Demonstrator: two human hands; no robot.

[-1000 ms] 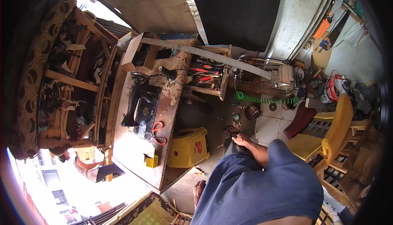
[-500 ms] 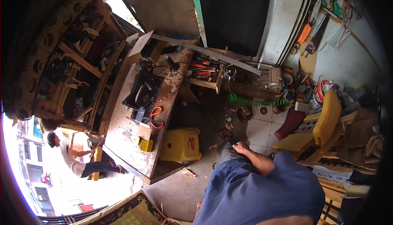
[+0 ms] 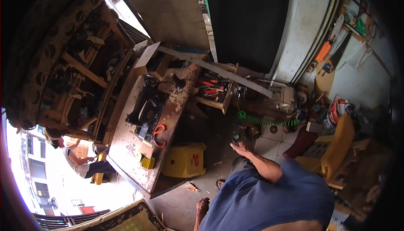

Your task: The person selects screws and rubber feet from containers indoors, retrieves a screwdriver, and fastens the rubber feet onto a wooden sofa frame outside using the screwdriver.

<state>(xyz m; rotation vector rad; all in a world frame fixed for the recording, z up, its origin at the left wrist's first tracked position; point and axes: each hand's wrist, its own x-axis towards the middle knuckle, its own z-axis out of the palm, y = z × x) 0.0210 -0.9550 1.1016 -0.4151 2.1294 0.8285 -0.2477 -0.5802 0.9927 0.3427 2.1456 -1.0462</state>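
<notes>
My right hand (image 3: 240, 148) reaches out over the floor beyond my knees, its fingers stretched and nothing visible in them. Below and to the left, my left hand (image 3: 202, 206) hangs beside my blue clothing (image 3: 269, 193); it is shaded, and how its fingers lie is unclear. Nearest to it on the floor is a pair of pliers (image 3: 193, 187) with orange handles. A yellow plastic stool (image 3: 184, 160) stands under the worktable's edge. Small dark items (image 3: 249, 132) lie on the floor past my right hand.
A worn worktable (image 3: 126, 151) carries a black sewing machine (image 3: 147, 102) and red-handled scissors (image 3: 159, 136). Beyond are a tool drawer (image 3: 212, 92), a green coiled hose (image 3: 267, 122) and a compressor (image 3: 284, 100). Yellow upholstered parts (image 3: 336, 147) lie right. Another person (image 3: 80, 163) is outside left.
My right hand has left my knee area and stretched outward, up and left. My left hand has come into fuller view at the lower edge. The view has shifted slightly.
</notes>
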